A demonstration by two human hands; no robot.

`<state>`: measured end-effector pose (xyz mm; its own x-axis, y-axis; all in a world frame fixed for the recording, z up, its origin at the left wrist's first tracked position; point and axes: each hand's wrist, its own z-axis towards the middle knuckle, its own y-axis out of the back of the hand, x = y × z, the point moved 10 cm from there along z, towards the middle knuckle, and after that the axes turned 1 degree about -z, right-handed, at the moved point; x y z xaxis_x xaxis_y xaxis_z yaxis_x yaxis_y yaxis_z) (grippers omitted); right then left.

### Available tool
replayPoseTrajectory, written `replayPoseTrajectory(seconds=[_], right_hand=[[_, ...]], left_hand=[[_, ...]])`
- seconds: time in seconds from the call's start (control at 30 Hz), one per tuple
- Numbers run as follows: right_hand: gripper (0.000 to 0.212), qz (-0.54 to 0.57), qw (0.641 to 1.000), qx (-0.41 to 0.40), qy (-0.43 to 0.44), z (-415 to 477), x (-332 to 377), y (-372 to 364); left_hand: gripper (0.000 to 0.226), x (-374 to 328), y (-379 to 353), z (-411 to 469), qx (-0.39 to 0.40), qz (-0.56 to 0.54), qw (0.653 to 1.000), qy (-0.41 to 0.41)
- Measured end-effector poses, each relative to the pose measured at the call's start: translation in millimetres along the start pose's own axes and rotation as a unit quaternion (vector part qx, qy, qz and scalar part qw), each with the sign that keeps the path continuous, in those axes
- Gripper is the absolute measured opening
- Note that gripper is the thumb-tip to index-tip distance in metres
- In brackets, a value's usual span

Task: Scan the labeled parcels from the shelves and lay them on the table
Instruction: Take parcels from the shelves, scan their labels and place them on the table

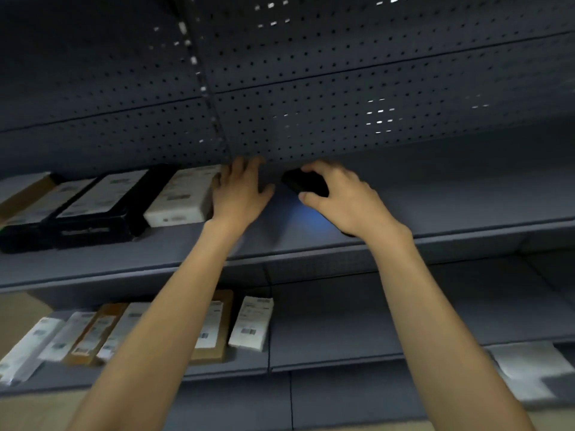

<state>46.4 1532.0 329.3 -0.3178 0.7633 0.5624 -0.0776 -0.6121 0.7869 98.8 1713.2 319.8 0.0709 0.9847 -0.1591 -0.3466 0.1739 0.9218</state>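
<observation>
Your 2 bare forearms reach up past the lower shelf [342, 362], where flat white and brown labeled parcels [251, 323] lie in a row. On the smooth grey upper shelf [311, 241], your right hand [345, 199] curls around a small black scanner [306, 181] above a blue glow. Your left hand [238, 191] lies spread, fingers loose, gripping nothing, touching a white boxy parcel [180, 197]. Perforated metal backing [311, 88] rises behind.

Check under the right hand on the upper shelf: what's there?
A black scanner held in the right hand, with a blue glow on the shelf below. The hand covers the scanner's rear; no parcel visible beneath.
</observation>
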Motion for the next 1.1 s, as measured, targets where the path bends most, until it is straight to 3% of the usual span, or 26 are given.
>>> replayPoseTrajectory(seconds=[0.27, 0.57, 0.8, 1.1], right_hand=[[0.049, -0.035, 0.986, -0.125, -0.102, -125, -134, 156], [0.050, -0.070, 0.930, -0.245, -0.265, -362, -292, 327], [0.052, -0.067, 0.843, -0.360, -0.395, -577, -384, 405], [0.049, -0.063, 0.715, -0.441, -0.539, -775, -449, 420]], left_hand=[[0.050, -250, 2, -37, -0.051, -0.045, 0.981, -0.183], [0.042, -558, 2, -174, -0.097, -0.124, 0.906, -0.392], [0.041, -763, -5, -327, -0.087, -0.190, 0.813, -0.544], [0.043, -918, -42, -490, -0.053, -0.226, 0.685, -0.691]])
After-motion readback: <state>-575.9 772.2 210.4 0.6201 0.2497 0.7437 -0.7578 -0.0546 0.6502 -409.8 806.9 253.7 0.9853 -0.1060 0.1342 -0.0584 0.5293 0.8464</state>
